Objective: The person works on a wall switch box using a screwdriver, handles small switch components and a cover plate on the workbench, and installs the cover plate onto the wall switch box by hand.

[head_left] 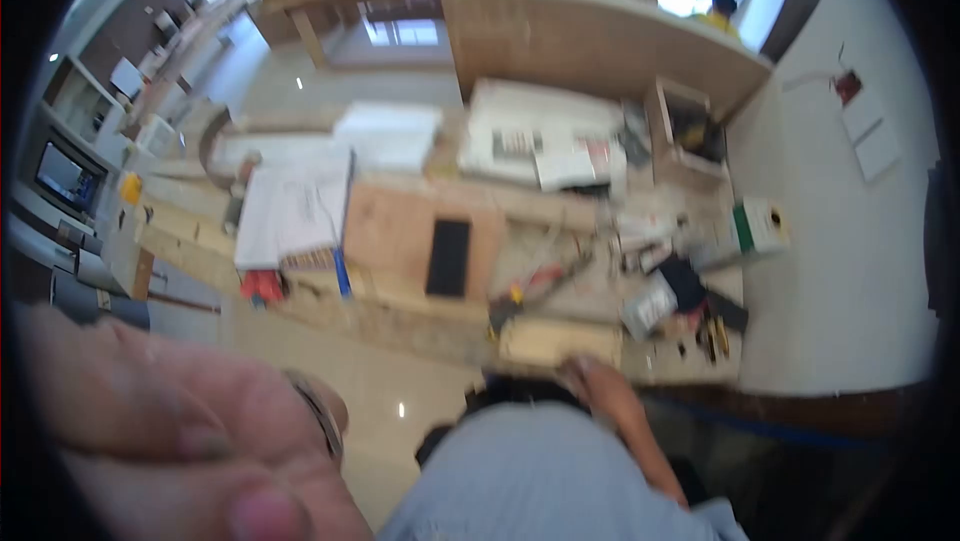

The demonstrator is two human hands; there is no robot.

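My left hand (pixel 210 431) looms large and blurred at the lower left, close to the camera. Its palm side shows, the fingers look loosely apart, and nothing is visible in it. My right hand (pixel 598 381) is by the near edge of the workbench, beside a pale wooden board (pixel 560 343) and next to a black item (pixel 520 391) at my waist. Blur hides its fingers and whether they grip anything. Just beyond lies a tool with red and yellow parts (pixel 540 281). A black rectangular pad (pixel 448 257) rests on a brown wooden board (pixel 385 231).
White papers (pixel 295 211) and a blue pen-like item (pixel 342 273) lie left on the bench. Several small tools (pixel 712 336) and a grey-and-black item (pixel 660 301) crowd the right. A wooden box (pixel 690 156) stands behind them, near a white wall (pixel 840 281). Another person (pixel 720 16) is far back.
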